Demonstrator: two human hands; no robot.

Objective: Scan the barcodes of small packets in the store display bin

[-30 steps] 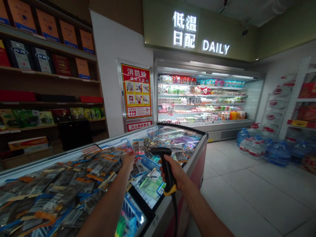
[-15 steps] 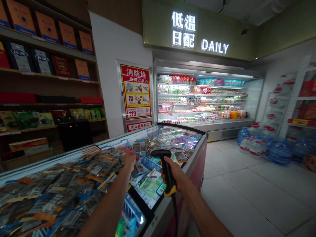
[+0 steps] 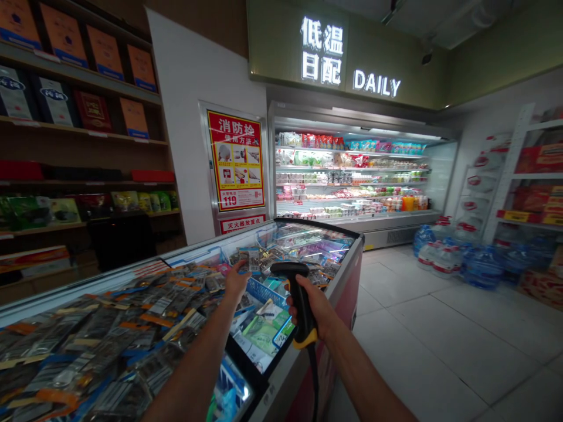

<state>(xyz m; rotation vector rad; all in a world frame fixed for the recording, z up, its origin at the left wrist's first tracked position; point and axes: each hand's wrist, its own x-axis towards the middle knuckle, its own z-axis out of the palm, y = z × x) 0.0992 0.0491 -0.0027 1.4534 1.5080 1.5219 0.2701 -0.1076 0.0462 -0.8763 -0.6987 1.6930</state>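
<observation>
My right hand (image 3: 313, 305) is wrapped around the handle of a black and yellow barcode scanner (image 3: 301, 310), held upright over the near edge of the chest freezer (image 3: 317, 364). A cable hangs down from its grip. Farther left, my left hand (image 3: 236, 281) reaches over the freezer, its fingers closed at the edge of a small clear packet with a blue strip (image 3: 250, 259). Part of that grip is hidden. Many similar dark packets (image 3: 101, 334) with orange and blue strips lie heaped on the left. A blue basket (image 3: 266, 291) and green-and-white bags (image 3: 266, 325) sit between my hands.
Shelves with boxes (image 3: 55, 105) stand at the left, by a red fire-hydrant sign (image 3: 237, 159). A lit open refrigerator (image 3: 352, 176) stands at the back. Big blue water bottles (image 3: 482, 266) rest on the tiled floor (image 3: 422, 328) at the right.
My left hand has shifted rightward, from beside a small pink item to the blue-striped packet. The scanner stays in my right hand. The view has turned slightly right.
</observation>
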